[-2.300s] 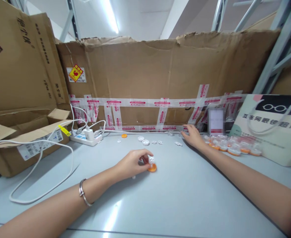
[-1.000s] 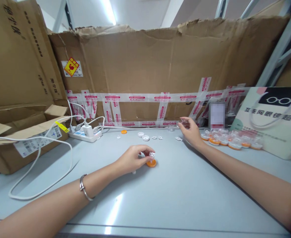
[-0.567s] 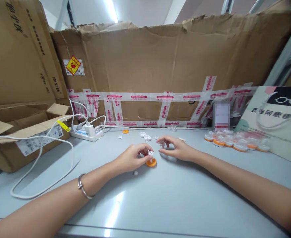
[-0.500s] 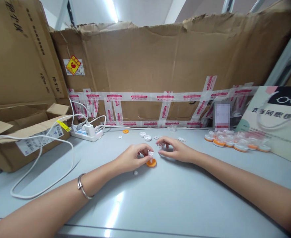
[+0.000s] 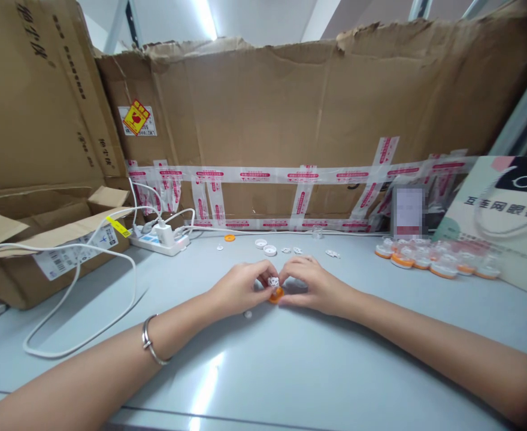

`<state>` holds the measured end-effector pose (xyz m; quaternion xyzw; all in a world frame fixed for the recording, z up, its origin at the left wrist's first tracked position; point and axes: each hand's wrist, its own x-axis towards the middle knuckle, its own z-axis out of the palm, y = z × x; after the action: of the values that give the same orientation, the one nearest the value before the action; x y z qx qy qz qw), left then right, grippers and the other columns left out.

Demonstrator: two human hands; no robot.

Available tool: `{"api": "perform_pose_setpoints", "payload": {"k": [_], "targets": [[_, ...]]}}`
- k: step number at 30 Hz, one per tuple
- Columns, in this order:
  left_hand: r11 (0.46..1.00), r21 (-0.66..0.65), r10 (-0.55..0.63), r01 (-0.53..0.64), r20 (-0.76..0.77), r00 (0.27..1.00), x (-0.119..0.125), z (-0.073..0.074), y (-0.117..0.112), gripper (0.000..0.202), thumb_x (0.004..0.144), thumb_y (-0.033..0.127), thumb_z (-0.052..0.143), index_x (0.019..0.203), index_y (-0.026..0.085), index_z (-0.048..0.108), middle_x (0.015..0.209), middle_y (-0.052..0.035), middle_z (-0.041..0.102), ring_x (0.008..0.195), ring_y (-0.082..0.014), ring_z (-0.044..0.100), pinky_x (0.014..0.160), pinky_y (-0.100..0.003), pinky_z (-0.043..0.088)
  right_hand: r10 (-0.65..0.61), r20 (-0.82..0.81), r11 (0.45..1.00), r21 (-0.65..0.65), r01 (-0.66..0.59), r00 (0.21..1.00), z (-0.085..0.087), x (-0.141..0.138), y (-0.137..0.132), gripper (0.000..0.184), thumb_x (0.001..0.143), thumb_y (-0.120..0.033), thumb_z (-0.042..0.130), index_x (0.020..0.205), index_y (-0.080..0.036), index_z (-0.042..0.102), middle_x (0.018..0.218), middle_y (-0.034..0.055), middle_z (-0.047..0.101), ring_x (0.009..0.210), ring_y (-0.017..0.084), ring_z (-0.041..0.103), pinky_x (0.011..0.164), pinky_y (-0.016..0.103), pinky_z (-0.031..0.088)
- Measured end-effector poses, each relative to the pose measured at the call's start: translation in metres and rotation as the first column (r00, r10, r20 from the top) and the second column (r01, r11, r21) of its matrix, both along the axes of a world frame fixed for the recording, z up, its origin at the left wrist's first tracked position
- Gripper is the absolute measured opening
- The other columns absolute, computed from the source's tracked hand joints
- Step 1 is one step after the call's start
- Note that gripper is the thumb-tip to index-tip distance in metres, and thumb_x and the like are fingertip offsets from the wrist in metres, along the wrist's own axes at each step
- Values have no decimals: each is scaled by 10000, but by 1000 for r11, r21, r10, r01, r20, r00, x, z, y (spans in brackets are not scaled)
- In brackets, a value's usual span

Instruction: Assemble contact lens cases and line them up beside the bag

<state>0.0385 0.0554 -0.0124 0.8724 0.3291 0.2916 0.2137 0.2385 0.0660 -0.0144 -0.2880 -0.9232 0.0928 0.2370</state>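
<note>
At the middle of the grey table [image 5: 317, 371], my left hand [image 5: 239, 289] pinches a small white part [image 5: 273, 281] standing on an orange round base [image 5: 276, 294]. My right hand [image 5: 314, 285] is closed beside it, fingertips touching the same piece; a small clear part it carried is hidden in its fingers. A tiny white disc [image 5: 247, 313] lies just below my left hand. A metal bracelet [image 5: 150, 349] sits on my left wrist.
Loose white caps [image 5: 266, 246] and an orange ring [image 5: 230, 237] lie behind my hands. Several finished orange-based pieces [image 5: 434, 263] line up at the right by a printed bag [image 5: 501, 221]. A power strip [image 5: 160, 240] and white cable [image 5: 79, 281] lie left, near cardboard boxes [image 5: 43, 239].
My right hand left the far right of the table, picked up a small clear part and came in to meet my left hand at the orange base. My left hand stayed put.
</note>
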Motion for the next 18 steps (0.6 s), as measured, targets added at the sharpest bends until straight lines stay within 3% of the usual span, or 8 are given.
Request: {"api": "perform_pose_setpoints", "payload": {"k": [5,10,18], "targets": [[999,21,43,-43,-3,999,0,-1,1,128,737,130,534,851,187,540,761,16,633,727,-111,614,626,-179,444,-38,-4,998,-50,38,999,-6,-2,1,181,757,-392,626,815,-221,642,850,3,674,905,180,567,874,374,243],[997,-42,60,-57,70,996,0,-6,5,104,742,168,547,845,174,531,766,5,627,706,-111,613,604,-178,455,-3,-4,997,-72,2,1000,-5,-2,1,156,789,-376,595,776,-241,671,862,-9,696,923,180,572,880,385,215],[968,-199,190,-155,175,966,7,-12,4,105,733,204,569,806,146,519,696,-15,634,637,-119,607,584,-202,470,45,-5,997,70,-45,999,-7,1,1,156,825,-334,557,813,-229,672,849,11,692,930,168,568,875,360,292]]}}
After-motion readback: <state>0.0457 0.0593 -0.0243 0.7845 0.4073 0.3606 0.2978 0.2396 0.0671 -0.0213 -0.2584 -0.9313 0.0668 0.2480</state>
